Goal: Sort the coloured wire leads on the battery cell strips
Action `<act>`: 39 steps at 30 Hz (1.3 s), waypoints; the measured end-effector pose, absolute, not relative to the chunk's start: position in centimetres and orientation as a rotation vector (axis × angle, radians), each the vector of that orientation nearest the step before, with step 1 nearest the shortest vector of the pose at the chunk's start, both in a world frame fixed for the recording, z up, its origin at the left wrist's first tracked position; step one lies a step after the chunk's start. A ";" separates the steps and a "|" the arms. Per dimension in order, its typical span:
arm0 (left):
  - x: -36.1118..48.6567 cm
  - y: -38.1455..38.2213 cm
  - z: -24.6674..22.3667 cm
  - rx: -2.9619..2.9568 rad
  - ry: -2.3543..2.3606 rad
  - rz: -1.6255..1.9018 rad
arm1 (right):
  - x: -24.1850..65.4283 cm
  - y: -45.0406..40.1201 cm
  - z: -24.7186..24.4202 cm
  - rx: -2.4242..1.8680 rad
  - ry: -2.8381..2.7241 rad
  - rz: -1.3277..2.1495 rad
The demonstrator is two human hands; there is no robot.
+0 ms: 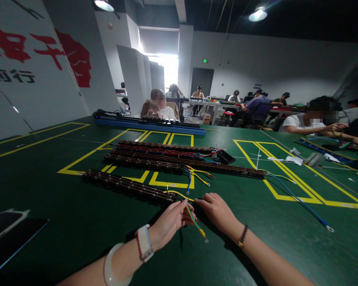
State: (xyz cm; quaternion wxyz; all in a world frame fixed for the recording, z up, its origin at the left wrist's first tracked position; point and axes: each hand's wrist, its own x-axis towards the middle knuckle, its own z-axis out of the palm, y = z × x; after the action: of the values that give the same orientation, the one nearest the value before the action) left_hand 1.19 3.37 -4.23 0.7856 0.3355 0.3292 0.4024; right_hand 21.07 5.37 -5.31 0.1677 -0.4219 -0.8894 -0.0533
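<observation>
The nearest dark wiring strip (125, 185) lies at a slant on the green table, with wires coming out of its right end. My left hand (179, 213) is closed around the wires there. A yellow-green wire (192, 216) hangs out of it toward me, tipped with a yellow sleeve and a ring terminal (206, 240). My right hand (216, 208) pinches the end of a yellow wire (181, 194) just right of the left fingers. That wire's tip is hidden by the fingers.
Behind lie more wiring strips (143, 162) with blue and yellow leads, and a small black box (226, 156). A long blue lead (304, 204) stretches right. Yellow tape marks the green table (77, 222). A dark panel (14, 240) sits at left; people work beyond.
</observation>
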 end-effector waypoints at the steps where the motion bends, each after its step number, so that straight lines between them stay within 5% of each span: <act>1: 1.2 3.4 -4.3 0.723 0.722 0.877 | 21.2 5.4 -5.4 -1.199 -2.489 -0.104; 18: 0.6 4.5 -4.4 1.517 1.248 0.445 | 21.2 5.6 -5.8 -1.207 -2.292 0.035; 28: 0.5 3.3 -3.4 2.034 1.375 0.551 | 20.5 4.3 -4.5 -1.115 -2.336 0.204; 39: 0.2 3.3 -2.8 1.812 1.198 0.856 | 19.5 3.7 -4.8 -1.118 -2.352 0.356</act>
State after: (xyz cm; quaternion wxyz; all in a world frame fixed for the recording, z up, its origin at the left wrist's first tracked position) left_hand 0.23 3.28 -2.75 0.3924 0.7139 0.4719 0.3371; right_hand 19.53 3.75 -4.85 0.2539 -0.4115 -0.8655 0.1309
